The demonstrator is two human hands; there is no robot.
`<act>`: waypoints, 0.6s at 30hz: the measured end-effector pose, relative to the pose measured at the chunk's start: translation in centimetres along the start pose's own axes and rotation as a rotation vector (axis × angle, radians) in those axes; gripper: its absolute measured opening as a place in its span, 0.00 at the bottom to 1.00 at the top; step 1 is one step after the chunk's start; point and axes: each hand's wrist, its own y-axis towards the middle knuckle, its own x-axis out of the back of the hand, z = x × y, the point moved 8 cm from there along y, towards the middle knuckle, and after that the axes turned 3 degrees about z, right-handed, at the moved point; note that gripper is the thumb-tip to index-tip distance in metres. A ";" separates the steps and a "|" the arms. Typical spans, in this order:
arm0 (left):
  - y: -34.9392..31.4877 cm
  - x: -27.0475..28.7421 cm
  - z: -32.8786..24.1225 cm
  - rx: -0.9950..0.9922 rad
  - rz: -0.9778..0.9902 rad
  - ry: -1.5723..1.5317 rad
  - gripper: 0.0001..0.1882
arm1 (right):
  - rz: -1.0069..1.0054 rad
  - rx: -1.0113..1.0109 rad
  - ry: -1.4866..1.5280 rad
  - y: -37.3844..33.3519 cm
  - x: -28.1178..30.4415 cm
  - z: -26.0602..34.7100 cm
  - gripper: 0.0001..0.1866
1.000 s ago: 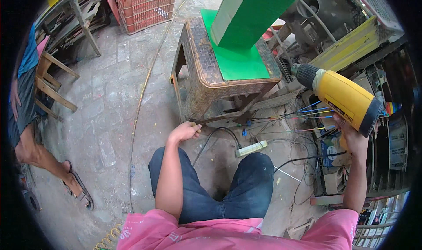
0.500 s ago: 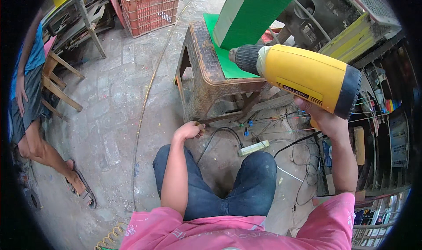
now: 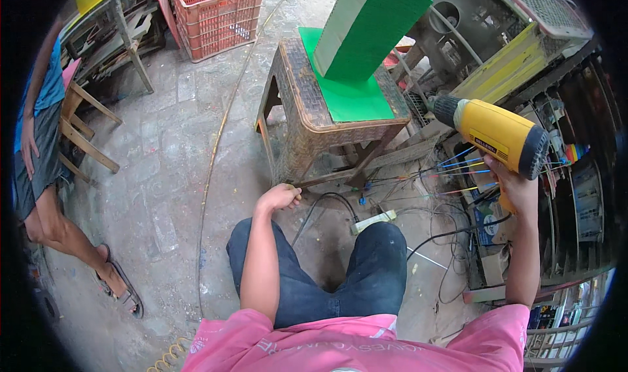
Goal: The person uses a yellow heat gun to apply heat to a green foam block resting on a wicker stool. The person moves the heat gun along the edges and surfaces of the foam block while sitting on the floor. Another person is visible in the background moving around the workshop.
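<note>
My right hand point(image 3: 513, 182) is wrapped round the handle of a yellow and black heat gun point(image 3: 494, 130), held up at the right with its nozzle toward the upper left. A black cord runs down from its handle. Close to my left knee, my left hand point(image 3: 281, 197) is closed with its fingers curled; whatever they hold, if anything, is hidden. Ahead of me stands a brown woven-pattern stool point(image 3: 301, 91). A flat green sheet point(image 3: 369, 104) lies on it, and on that stands a tall green block point(image 3: 376, 38) with a pale side, leaning to the right.
A white power strip point(image 3: 374, 221) with cords lies on the floor by my right knee. Cluttered shelves point(image 3: 582, 195) line the right side. A red plastic crate point(image 3: 219, 19) stands at the far left, and a person in sandals point(image 3: 49, 195) is at the left edge. A hose point(image 3: 219, 136) crosses the floor.
My right hand has drawn the heat gun to the right and down, away from the green block and the stool. My left hand has stayed nearly still.
</note>
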 end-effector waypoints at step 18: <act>-0.3 -0.1 0.2 -0.029 -0.023 0.010 0.19 | -0.053 0.079 0.159 -0.6 -1.3 3.1 0.13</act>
